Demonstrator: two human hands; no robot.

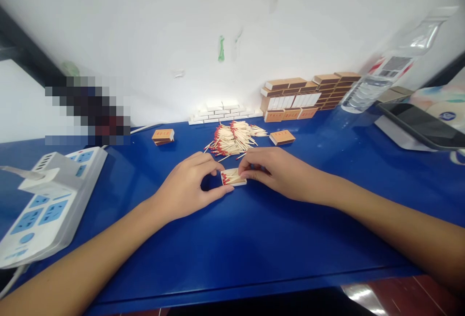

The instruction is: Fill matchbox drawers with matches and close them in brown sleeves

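Observation:
A small white matchbox tray (233, 183) with red-tipped matches in it lies on the blue table (232, 248). My left hand (194, 180) holds the tray's left end between thumb and fingers. The fingertips of my right hand (271, 170) are pinched together over the tray's right end, at the matches; what exactly they grip is too small to tell. Just behind the tray is a loose pile of matches (232, 139). An orange matchbox (282, 137) lies to the right of the pile, and two stacked matchboxes (163, 135) sit to the left.
Against the wall stand stacked white trays (222, 112) and stacked brown matchboxes (290, 100). A plastic bottle (378, 76) and a phone (425, 123) are at the right. A white power strip (69, 209) with a plugged-in adapter lies at the left.

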